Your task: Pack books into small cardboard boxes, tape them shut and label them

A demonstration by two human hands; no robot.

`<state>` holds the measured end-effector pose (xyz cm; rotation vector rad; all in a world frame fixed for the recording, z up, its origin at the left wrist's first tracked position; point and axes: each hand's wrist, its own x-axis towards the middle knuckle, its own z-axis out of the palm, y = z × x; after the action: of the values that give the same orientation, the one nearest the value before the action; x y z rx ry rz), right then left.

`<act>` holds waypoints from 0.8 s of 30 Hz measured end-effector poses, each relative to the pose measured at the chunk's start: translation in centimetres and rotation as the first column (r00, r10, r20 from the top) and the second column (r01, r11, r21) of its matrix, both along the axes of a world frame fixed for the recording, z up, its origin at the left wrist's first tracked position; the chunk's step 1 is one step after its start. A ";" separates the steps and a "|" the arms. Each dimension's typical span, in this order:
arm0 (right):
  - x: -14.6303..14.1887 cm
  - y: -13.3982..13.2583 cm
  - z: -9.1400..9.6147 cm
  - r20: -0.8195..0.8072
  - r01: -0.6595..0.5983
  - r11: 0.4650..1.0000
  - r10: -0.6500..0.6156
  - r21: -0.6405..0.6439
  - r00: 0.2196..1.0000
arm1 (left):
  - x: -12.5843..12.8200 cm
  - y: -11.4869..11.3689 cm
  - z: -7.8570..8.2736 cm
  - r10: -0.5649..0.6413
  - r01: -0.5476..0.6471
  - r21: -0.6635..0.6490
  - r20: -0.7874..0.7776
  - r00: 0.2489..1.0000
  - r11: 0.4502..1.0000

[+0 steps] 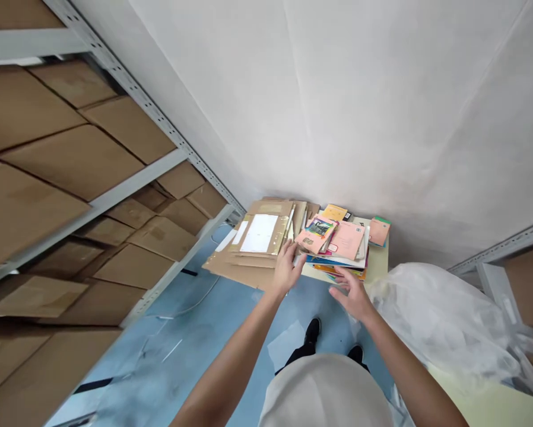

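Note:
My left hand (286, 267) rests with fingers stretched flat on the near edge of a stack of flattened cardboard mailers (253, 243) on a small pale table (377, 264). My right hand (353, 293) hovers open, palm down, just in front of a pile of colourful books (338, 243), touching nothing. The top mailer bears a white label (260, 232). A pink book (347, 239) lies on top of the pile. A small pink and green book (379, 230) sits apart at the table's far right.
Metal shelving (128, 190) packed with brown cardboard boxes fills the left side. A large clear plastic bag (440, 320) lies at the right. A white wall stands behind the table. The blue floor (195, 332) below carries cables and a paper scrap.

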<state>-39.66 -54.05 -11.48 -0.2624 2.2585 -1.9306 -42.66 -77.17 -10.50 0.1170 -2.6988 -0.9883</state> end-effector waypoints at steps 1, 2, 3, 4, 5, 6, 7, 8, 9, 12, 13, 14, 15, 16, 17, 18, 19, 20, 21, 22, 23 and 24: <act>-0.4 -1.1 0.0 -0.014 -0.007 1.000 0.006 -0.009 1.000 | -0.6 -0.5 0.2 -0.022 0.022 -0.001 0.015 1.000 1.000; -0.7 -2.2 -0.1 -0.018 -0.003 1.000 0.003 -0.019 1.000 | -1.2 -1.0 0.4 -0.057 0.057 -0.005 0.036 0.998 0.998; -1.1 -3.3 -0.3 -0.009 0.007 1.000 -0.007 -0.030 1.000 | -1.9 -1.5 0.4 -0.099 0.100 -0.013 0.061 0.993 0.995; -1.4 -4.3 -0.6 0.009 0.018 0.999 -0.018 -0.041 1.000 | -2.5 -1.9 0.4 -0.145 0.148 -0.024 0.087 0.986 0.989; -1.8 -5.2 -0.9 0.030 0.032 0.998 -0.030 -0.053 0.999 | -3.2 -2.3 0.3 -0.187 0.193 -0.038 0.112 0.976 0.981; -2.1 -6.0 -1.3 0.049 0.044 0.997 -0.041 -0.064 0.998 | -3.8 -2.6 0.2 -0.222 0.231 -0.054 0.135 0.966 0.971; -2.3 -6.8 -1.7 0.065 0.055 0.996 -0.051 -0.075 0.997 | -4.3 -2.9 0.0 -0.250 0.263 -0.071 0.154 0.956 0.962; -2.5 -7.5 -2.1 0.078 0.069 0.994 -0.062 -0.085 0.995 | -4.8 -3.1 -0.2 -0.276 0.293 -0.086 0.172 0.946 0.952; -2.6 -8.2 -2.4 0.091 0.086 0.992 -0.078 -0.093 0.993 | -5.1 -3.3 -0.4 -0.302 0.324 -0.098 0.188 0.935 0.941; -2.7 -10.0 -3.1 0.149 0.152 0.984 -0.137 -0.091 0.979 | -5.5 -3.9 -0.9 -0.364 0.391 -0.116 0.203 0.909 0.913; -2.6 -10.5 -3.2 0.172 0.176 0.981 -0.160 -0.084 0.972 | -5.4 -4.0 -1.0 -0.379 0.405 -0.117 0.195 0.905 0.907; -2.5 -10.9 -3.3 0.191 0.202 0.976 -0.185 -0.077 0.964 | -5.3 -4.2 -1.0 -0.390 0.414 -0.118 0.183 0.902 0.902; -2.4 -11.3 -3.3 0.203 0.230 0.970 -0.212 -0.071 0.956 | -5.2 -4.4 -0.9 -0.401 0.422 -0.118 0.167 0.901 0.899; -2.3 -11.6 -3.4 0.211 0.261 0.963 -0.241 -0.071 0.947 | -5.1 -4.5 -0.9 -0.412 0.430 -0.118 0.151 0.899 0.895; -2.3 -11.9 -3.4 0.215 0.294 0.953 -0.272 -0.074 0.938 | -5.0 -4.7 -0.8 -0.424 0.440 -0.117 0.137 0.895 0.891; -2.2 -12.1 -3.4 0.215 0.330 0.940 -0.307 -0.082 0.927 | -4.9 -4.9 -0.6 -0.437 0.450 -0.118 0.125 0.891 0.885; -2.2 -12.3 -3.4 0.213 0.370 0.924 -0.344 -0.097 0.914 | -4.7 -5.1 -0.5 -0.451 0.463 -0.122 0.115 0.885 0.878; -2.1 -12.4 -3.4 0.209 0.414 0.902 -0.384 -0.121 0.899 | -4.6 -5.3 -0.4 -0.466 0.477 -0.131 0.108 0.878 0.869; -2.1 -12.6 -3.4 0.207 0.462 0.873 -0.428 -0.156 0.880 | -4.4 -5.5 -0.3 -0.483 0.494 -0.143 0.107 0.869 0.858; -2.0 -12.7 -3.3 0.209 0.513 0.834 -0.475 -0.201 0.855 | -4.2 -5.7 -0.1 -0.499 0.511 -0.160 0.110 0.859 0.844; -1.9 -12.8 -3.3 0.221 0.563 0.787 -0.520 -0.253 0.825 | -3.9 -5.8 0.0 -0.516 0.528 -0.181 0.114 0.849 0.830; -1.8 -13.0 -3.1 0.250 0.609 0.732 -0.556 -0.306 0.793 | -3.6 -5.9 0.0 -0.533 0.545 -0.201 0.116 0.838 0.814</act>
<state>-41.47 -67.02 -14.62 0.6213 2.0052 -2.5799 -46.27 -83.06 -10.47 -0.7206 -2.9340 -0.7959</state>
